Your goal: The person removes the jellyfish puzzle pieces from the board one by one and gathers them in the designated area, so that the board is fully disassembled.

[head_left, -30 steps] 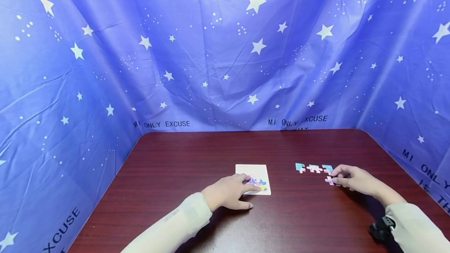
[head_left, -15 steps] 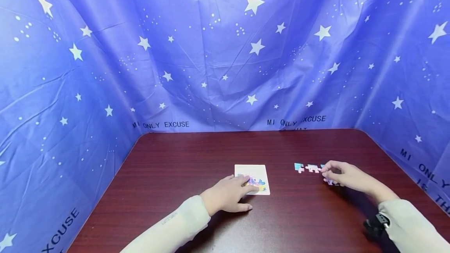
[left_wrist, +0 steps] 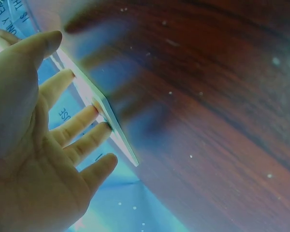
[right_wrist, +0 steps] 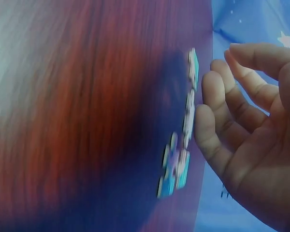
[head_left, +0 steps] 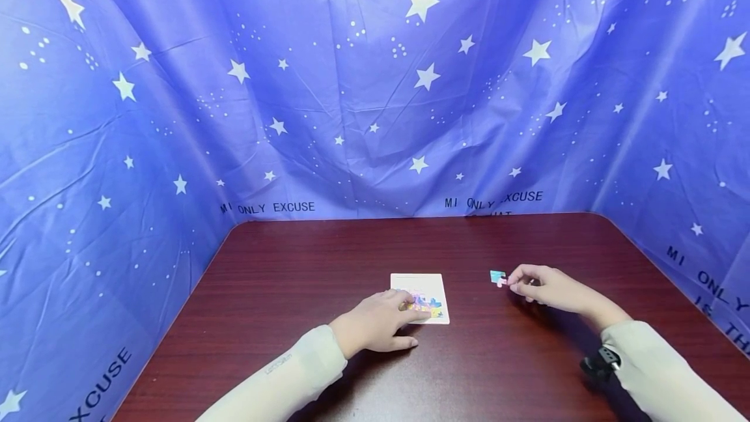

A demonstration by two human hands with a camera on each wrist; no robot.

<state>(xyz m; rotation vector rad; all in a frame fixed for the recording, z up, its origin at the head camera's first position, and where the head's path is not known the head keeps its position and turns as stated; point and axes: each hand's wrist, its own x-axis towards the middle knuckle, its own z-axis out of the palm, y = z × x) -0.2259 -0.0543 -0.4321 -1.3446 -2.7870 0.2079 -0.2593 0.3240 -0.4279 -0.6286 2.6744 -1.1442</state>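
My left hand [head_left: 379,323] rests on a white puzzle board [head_left: 417,282], its fingers spread and straight over part of a colourful picture. In the left wrist view the fingertips reach the thin edge of that board [left_wrist: 113,123]. To the right, my right hand [head_left: 551,288] hovers low over a row of loose jigsaw pieces, fingers loosely bent. Its fingertips are right at the blue and pink jigsaw piece [head_left: 497,277] at the row's left end. Seen from the right wrist, the middle jigsaw piece [right_wrist: 189,118] lies flat beside the fingers, with nothing pinched between thumb and fingers.
Both hands work over a dark red wooden table [head_left: 316,246]. Blue star-printed cloth [head_left: 351,116] hangs along its back and sides. A black device [head_left: 600,365] is strapped at the right wrist. More jigsaw pieces [right_wrist: 174,169] lie on the table, hidden by the hand in the head view.
My right hand has moved left along the row of jigsaw pieces, from the rightmost ones to the leftmost. The left hand has stayed on the puzzle board.
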